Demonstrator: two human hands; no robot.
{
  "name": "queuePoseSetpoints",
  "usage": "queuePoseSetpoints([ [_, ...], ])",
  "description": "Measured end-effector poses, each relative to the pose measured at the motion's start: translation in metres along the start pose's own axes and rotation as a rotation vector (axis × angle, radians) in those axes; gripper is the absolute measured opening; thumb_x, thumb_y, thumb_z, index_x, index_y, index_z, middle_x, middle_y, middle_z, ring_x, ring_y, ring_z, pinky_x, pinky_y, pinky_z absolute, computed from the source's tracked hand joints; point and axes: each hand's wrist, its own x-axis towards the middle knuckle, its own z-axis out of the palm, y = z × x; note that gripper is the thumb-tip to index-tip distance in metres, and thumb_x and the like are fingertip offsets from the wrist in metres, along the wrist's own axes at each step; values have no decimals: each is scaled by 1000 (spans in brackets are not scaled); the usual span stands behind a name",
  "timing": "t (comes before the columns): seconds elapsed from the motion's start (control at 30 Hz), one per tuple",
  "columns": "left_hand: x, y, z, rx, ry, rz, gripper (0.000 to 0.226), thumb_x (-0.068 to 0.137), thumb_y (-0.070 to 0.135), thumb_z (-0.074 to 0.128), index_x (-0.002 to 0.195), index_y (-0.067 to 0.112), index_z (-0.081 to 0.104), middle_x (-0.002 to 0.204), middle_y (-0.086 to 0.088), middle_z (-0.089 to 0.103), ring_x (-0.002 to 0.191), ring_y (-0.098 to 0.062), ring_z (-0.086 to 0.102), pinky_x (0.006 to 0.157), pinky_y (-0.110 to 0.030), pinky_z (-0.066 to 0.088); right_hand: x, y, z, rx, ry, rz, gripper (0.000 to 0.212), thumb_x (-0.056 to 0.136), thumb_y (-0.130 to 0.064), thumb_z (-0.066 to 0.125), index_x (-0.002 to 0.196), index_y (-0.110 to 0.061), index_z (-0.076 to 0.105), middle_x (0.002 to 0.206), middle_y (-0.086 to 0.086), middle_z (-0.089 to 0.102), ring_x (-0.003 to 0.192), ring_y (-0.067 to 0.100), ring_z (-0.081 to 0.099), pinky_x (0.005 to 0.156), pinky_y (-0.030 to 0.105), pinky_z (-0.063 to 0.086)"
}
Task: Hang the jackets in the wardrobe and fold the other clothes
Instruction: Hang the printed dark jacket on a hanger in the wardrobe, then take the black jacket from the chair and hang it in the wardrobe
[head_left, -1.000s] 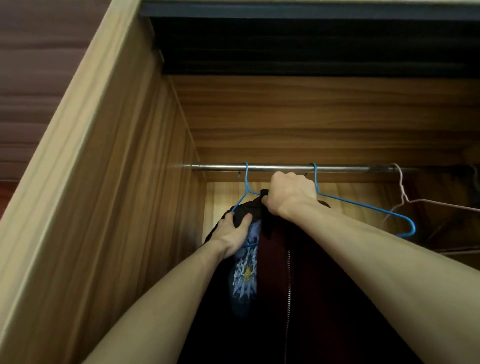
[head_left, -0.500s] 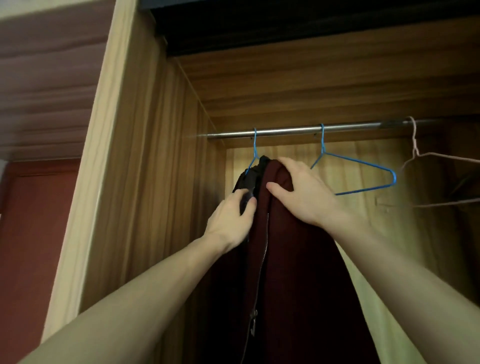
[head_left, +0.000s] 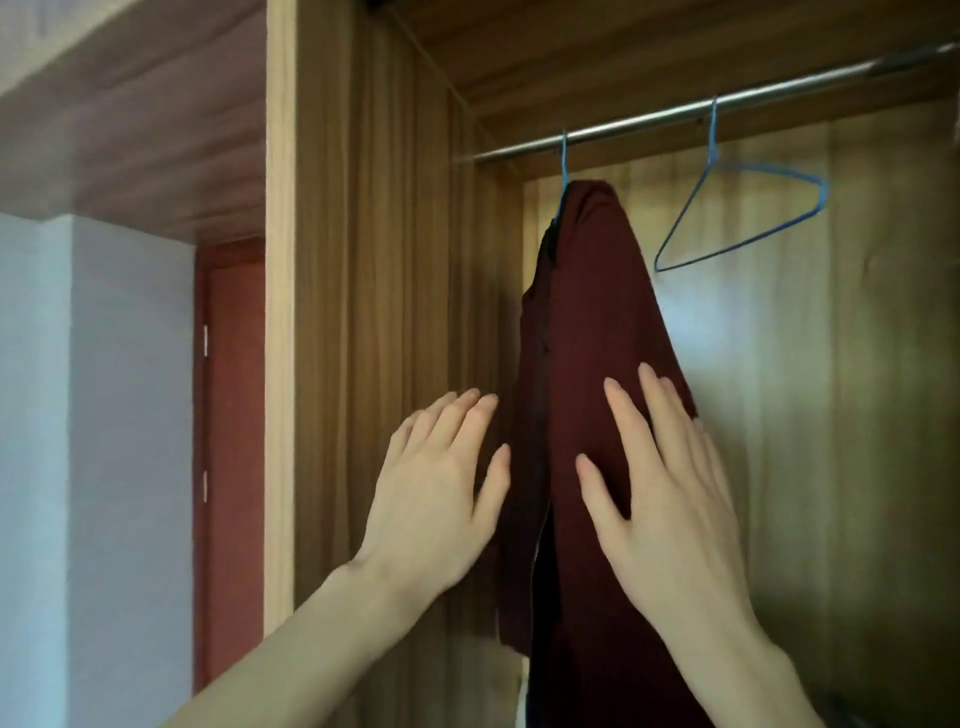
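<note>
A dark red jacket (head_left: 587, 322) hangs on a blue wire hanger (head_left: 563, 166) from the metal rail (head_left: 649, 122) inside the wooden wardrobe. My right hand (head_left: 670, 499) lies flat with straight fingers against the jacket's right side, about halfway down. My left hand (head_left: 441, 493) is spread open just left of the jacket, its thumb near the jacket's edge; whether it touches the cloth is unclear. Neither hand holds anything.
A second, bare blue wire hanger (head_left: 743, 218) hangs on the rail to the right of the jacket. The wardrobe's left side panel (head_left: 363, 312) stands close to my left hand. Outside it are a red door (head_left: 231, 441) and a pale wall (head_left: 93, 441).
Both hands let go of the jacket's collar at the hanger and slid down its sides, opening flat. The view pulled back and turned left.
</note>
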Motion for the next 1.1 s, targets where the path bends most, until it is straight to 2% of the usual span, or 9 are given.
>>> queuePoseSetpoints([
  [0.13,-58,-8,-26,118,-18,-43,51,109,42,43,156,21,46,159,3,48,153,-15,35,127,-43,28,-43,-26,-6,21,-53,-22,60,107,-39,47,162,-18,35,172,6,25,161,20,17,130,42,17],
  [0.3,-141,-38,-65,266,-26,-124,51,109,45,39,154,23,47,160,1,48,154,-20,34,129,-44,21,-87,-75,-9,213,-164,-30,61,106,-51,46,155,-14,46,159,6,48,147,21,44,125,38,27],
  [0.43,-212,-67,-101,350,-50,-285,51,109,48,39,154,24,47,159,1,48,153,-21,35,130,-43,17,-106,-132,-3,378,-245,-116,62,106,-51,48,154,-11,48,158,6,50,149,21,43,125,44,31],
  [0.53,-259,-89,-136,379,-59,-397,51,110,49,36,154,26,46,160,3,47,154,-19,33,130,-40,14,-122,-186,6,484,-284,-205,63,107,-52,45,154,-10,48,159,7,49,151,22,40,127,43,27],
  [0.7,-326,-130,-208,479,-69,-504,52,111,49,32,156,26,44,162,3,44,156,-17,29,130,-41,16,-157,-285,30,599,-403,-283,69,104,-58,41,156,-14,45,162,7,45,152,25,38,123,56,33],
  [0.83,-381,-161,-268,582,-90,-589,51,110,44,39,155,19,47,160,-1,47,155,-21,33,128,-48,24,-191,-366,47,685,-481,-351,72,105,-63,37,158,-16,42,164,5,42,153,23,36,127,47,25],
  [0.93,-426,-180,-314,657,-98,-681,51,109,40,44,153,16,49,159,-2,49,155,-21,34,126,-50,27,-218,-431,51,783,-507,-399,70,106,-59,41,157,-12,43,163,6,44,153,22,37,128,43,23],
  [1.03,-466,-195,-361,739,-90,-790,52,108,42,45,153,16,50,158,-2,50,154,-21,34,126,-49,28,-242,-496,48,900,-530,-432,65,104,-50,53,154,-10,46,159,9,48,151,25,41,124,52,32],
  [1.1,-492,-202,-391,793,-55,-834,52,108,42,45,152,15,51,157,-2,51,154,-21,35,126,-48,28,-255,-537,43,978,-540,-448,64,104,-49,53,153,-9,48,158,9,50,150,25,42,122,54,35],
])
